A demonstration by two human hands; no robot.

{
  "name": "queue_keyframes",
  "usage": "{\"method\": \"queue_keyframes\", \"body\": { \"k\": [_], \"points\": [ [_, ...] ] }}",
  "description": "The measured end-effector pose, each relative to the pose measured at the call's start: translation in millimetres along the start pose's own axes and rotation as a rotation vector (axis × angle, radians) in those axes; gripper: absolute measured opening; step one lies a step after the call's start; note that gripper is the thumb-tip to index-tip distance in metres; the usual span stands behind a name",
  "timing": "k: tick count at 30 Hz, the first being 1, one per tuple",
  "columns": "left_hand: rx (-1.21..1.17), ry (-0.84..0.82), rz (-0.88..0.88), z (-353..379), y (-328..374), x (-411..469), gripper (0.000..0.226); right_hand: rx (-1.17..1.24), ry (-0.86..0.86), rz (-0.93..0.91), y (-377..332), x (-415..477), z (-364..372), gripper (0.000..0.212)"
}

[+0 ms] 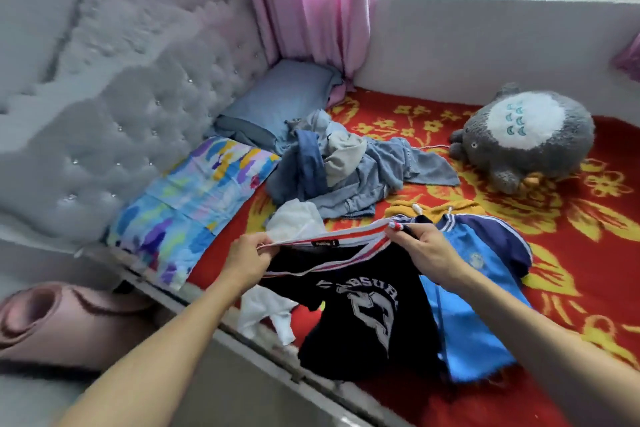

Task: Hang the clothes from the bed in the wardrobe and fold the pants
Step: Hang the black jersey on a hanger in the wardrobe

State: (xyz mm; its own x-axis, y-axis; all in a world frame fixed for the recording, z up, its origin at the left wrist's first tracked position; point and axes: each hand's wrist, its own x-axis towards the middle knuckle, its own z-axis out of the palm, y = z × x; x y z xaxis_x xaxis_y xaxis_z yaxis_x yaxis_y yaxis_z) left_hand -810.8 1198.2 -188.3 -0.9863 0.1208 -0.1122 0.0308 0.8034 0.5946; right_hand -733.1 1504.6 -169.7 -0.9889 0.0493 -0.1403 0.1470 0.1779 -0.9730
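A black shirt [360, 315] with white lettering and a red-and-white striped collar hangs over the near edge of the bed. My left hand [247, 258] pinches the collar's left end and my right hand [424, 250] pinches its right end, stretching the neckline between them. Under the shirt's right side lies a blue and navy jacket [485, 288]. A mustard garment [436, 208] peeks out behind it. A heap of pale blue denim clothes [349, 166] sits further back. White cloth [298, 218] lies behind the collar, and more white cloth [266, 315] below my left wrist.
The bed has a red blanket with yellow flowers [571, 253]. A grey plush toy [526, 139] lies at the right. A colourful pillow [194, 194] and a blue pillow [277, 100] rest against the tufted grey headboard [114, 107]. A pink rolled mat [52, 319] lies at the left.
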Motion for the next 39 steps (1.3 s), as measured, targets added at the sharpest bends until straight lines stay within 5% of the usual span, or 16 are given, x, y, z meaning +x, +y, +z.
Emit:
{"method": "queue_keyframes", "body": {
  "k": [5, 10, 23, 25, 31, 39],
  "points": [
    [0.011, 0.148, -0.135, -93.2, -58.3, -89.8, 0.008, -0.076, -0.21, -0.105, -44.3, 3.3, 83.8, 0.034],
    [0.066, 0.287, -0.274, -165.5, -128.9, -198.9, 0.018, -0.298, -0.318, -0.296, -87.0, -23.7, 184.2, 0.052],
    [-0.106, 0.809, -0.617, -303.8, -271.5, -493.1, 0.024, -0.505, -0.594, -0.641, -176.1, -164.8, 487.9, 0.034],
    [-0.116, 0.89, -0.648, -321.1, -292.8, -521.2, 0.025, -0.547, -0.621, -0.753, -193.1, -182.3, 530.3, 0.021],
    [-0.069, 1.101, -0.724, -375.9, -356.1, -579.6, 0.027, -0.604, -0.733, -0.907, -218.6, -199.4, 671.1, 0.025],
    [-0.008, 1.164, -0.674, -480.3, -430.5, -589.8, 0.037, -0.763, -0.805, -1.089, -263.9, -196.7, 842.5, 0.025]
  ]
}}
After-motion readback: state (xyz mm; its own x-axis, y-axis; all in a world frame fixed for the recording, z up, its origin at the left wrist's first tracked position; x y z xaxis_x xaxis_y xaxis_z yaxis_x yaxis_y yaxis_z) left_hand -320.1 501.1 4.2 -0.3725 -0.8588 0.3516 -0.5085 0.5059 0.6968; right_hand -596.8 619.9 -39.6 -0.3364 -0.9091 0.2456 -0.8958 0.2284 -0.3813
